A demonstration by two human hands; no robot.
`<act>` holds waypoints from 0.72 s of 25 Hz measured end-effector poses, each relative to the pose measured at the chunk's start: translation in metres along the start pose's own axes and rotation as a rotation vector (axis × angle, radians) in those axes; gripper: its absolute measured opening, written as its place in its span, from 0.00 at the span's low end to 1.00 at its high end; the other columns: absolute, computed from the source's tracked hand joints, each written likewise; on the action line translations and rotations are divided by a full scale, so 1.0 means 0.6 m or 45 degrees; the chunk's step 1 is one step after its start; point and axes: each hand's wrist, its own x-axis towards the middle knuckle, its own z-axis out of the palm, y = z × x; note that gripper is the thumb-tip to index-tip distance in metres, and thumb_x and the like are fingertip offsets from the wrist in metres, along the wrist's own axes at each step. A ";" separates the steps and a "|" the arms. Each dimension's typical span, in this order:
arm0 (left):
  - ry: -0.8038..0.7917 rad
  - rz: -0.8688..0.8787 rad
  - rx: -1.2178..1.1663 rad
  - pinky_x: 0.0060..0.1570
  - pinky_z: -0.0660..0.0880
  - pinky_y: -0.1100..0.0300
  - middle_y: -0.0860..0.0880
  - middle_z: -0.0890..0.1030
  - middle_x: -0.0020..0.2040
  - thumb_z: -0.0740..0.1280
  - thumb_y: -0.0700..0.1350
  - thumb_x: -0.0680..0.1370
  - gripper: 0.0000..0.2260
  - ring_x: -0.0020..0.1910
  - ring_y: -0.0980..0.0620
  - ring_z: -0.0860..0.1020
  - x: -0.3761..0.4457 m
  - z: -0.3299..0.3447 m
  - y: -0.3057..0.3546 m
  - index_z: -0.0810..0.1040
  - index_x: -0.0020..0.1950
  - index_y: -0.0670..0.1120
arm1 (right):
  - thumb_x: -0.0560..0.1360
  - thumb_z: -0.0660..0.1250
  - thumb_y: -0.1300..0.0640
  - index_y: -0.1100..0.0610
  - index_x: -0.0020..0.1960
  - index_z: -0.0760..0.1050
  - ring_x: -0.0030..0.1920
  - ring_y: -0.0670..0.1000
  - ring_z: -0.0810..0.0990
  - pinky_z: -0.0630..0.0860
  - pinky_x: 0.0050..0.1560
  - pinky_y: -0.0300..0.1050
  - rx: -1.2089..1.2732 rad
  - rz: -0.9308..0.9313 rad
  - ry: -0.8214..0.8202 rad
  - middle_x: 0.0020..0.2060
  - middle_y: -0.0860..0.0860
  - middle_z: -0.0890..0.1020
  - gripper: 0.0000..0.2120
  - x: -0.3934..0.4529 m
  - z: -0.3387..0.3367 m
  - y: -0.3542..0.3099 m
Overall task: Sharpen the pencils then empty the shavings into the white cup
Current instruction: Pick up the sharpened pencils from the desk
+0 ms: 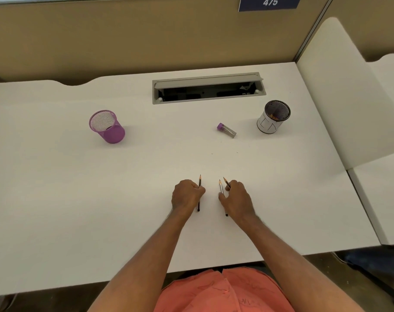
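Purple mesh cup [107, 126] stands empty far left of the cable hatch [208, 88]; the white cup [273, 117], right of the hatch, holds shavings, the sharpener [226, 130] lying beside it. Nearer than the hatch, both forearms stretch over the worktop [56, 188]. The left hand [187, 194] is fisted around one pencil [199, 192]; the right hand [237, 199] has fingers curled on two pencils [221, 188].

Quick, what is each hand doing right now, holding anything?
Left hand: fingers closed on one pencil.
Right hand: fingers closed on two pencils, tips pointing away.
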 end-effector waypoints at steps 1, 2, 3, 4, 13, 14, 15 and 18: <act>-0.007 -0.004 -0.033 0.32 0.64 0.59 0.51 0.71 0.28 0.66 0.45 0.69 0.09 0.29 0.49 0.67 0.003 -0.005 -0.004 0.69 0.31 0.48 | 0.78 0.68 0.55 0.58 0.53 0.73 0.45 0.54 0.76 0.73 0.45 0.47 -0.023 0.004 0.000 0.50 0.52 0.76 0.08 0.001 0.004 -0.002; -0.016 -0.004 -0.067 0.33 0.66 0.58 0.49 0.73 0.30 0.67 0.45 0.69 0.07 0.30 0.49 0.70 0.007 -0.011 -0.008 0.72 0.32 0.47 | 0.78 0.67 0.56 0.58 0.52 0.73 0.46 0.56 0.77 0.74 0.45 0.48 -0.053 0.007 0.004 0.50 0.53 0.77 0.06 0.003 0.006 -0.006; -0.024 0.002 -0.104 0.34 0.69 0.57 0.48 0.76 0.31 0.67 0.45 0.70 0.06 0.31 0.47 0.73 0.011 -0.015 -0.011 0.75 0.33 0.45 | 0.77 0.65 0.58 0.59 0.50 0.73 0.47 0.57 0.78 0.75 0.45 0.49 -0.091 0.009 0.008 0.49 0.54 0.78 0.05 0.005 0.007 -0.010; -0.029 0.008 -0.149 0.35 0.72 0.56 0.46 0.79 0.33 0.67 0.45 0.70 0.06 0.33 0.46 0.77 0.015 -0.019 -0.014 0.78 0.35 0.43 | 0.77 0.65 0.58 0.59 0.49 0.73 0.47 0.58 0.78 0.75 0.45 0.51 -0.127 0.007 0.010 0.49 0.55 0.78 0.04 0.008 0.007 -0.014; -0.014 0.107 -0.590 0.35 0.82 0.57 0.49 0.82 0.36 0.71 0.39 0.74 0.03 0.38 0.50 0.82 0.060 -0.095 -0.028 0.82 0.45 0.47 | 0.81 0.58 0.59 0.59 0.57 0.72 0.42 0.54 0.75 0.70 0.40 0.47 0.377 0.063 -0.150 0.45 0.53 0.79 0.08 0.063 0.001 -0.115; 0.005 0.118 -0.656 0.34 0.80 0.61 0.48 0.82 0.37 0.72 0.38 0.74 0.04 0.38 0.50 0.81 0.066 -0.112 -0.028 0.82 0.46 0.46 | 0.81 0.56 0.60 0.57 0.59 0.74 0.41 0.52 0.74 0.70 0.39 0.46 0.448 0.055 -0.178 0.46 0.52 0.79 0.11 0.072 0.001 -0.139; 0.038 0.127 -0.709 0.34 0.79 0.63 0.47 0.82 0.38 0.72 0.38 0.75 0.03 0.38 0.51 0.81 0.074 -0.133 -0.028 0.82 0.47 0.45 | 0.81 0.55 0.61 0.55 0.60 0.75 0.40 0.50 0.73 0.70 0.38 0.45 0.514 0.052 -0.205 0.45 0.51 0.78 0.13 0.082 0.002 -0.170; 0.176 0.139 -0.774 0.36 0.80 0.62 0.48 0.82 0.39 0.72 0.37 0.76 0.03 0.39 0.50 0.81 0.096 -0.202 -0.025 0.82 0.47 0.44 | 0.81 0.56 0.63 0.55 0.60 0.77 0.43 0.48 0.76 0.73 0.44 0.44 0.669 -0.005 -0.300 0.47 0.50 0.79 0.14 0.113 0.003 -0.272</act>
